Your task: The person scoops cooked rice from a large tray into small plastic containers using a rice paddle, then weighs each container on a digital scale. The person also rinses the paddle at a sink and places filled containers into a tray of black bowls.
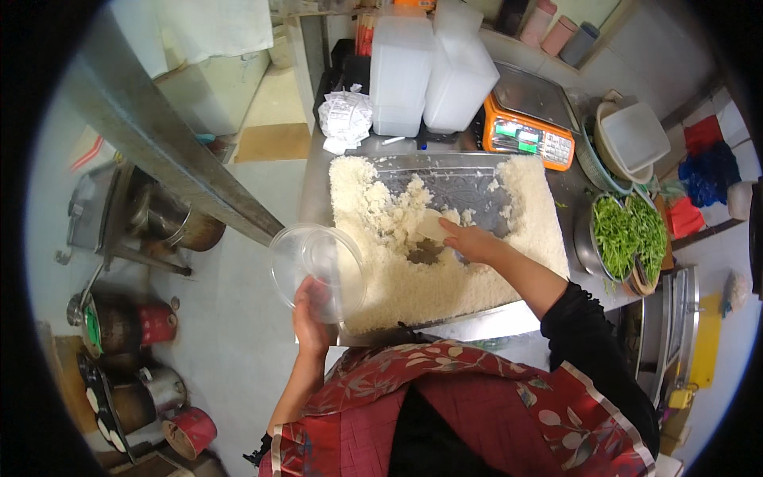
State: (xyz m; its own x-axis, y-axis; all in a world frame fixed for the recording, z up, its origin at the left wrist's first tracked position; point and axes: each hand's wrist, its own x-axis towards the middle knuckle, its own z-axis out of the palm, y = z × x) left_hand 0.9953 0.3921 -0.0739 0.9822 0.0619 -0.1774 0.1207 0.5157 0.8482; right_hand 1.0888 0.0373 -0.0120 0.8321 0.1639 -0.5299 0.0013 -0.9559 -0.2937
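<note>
So the right hand (475, 243) is clamped on a pale, flat scoop-like tool (431, 228), down in loose white rice (421, 290) filling much of a rectangular metal tray (461, 188). Left hand's (309, 322) gripping a clear round plastic bowl (298, 258) at the tray's left edge. Orange-bodied digital scale (494, 145) sits beyond.

An orange scale (528, 143) stands right of translucent plastic boxes (403, 75); crumpled white paper (346, 118) lies to their left. At right, a metal bowl (586, 248) holds leafy greens (616, 230), with a pale basin (636, 135) beyond. Lower left: a silvery pot (164, 388) near a red pail (193, 429).
</note>
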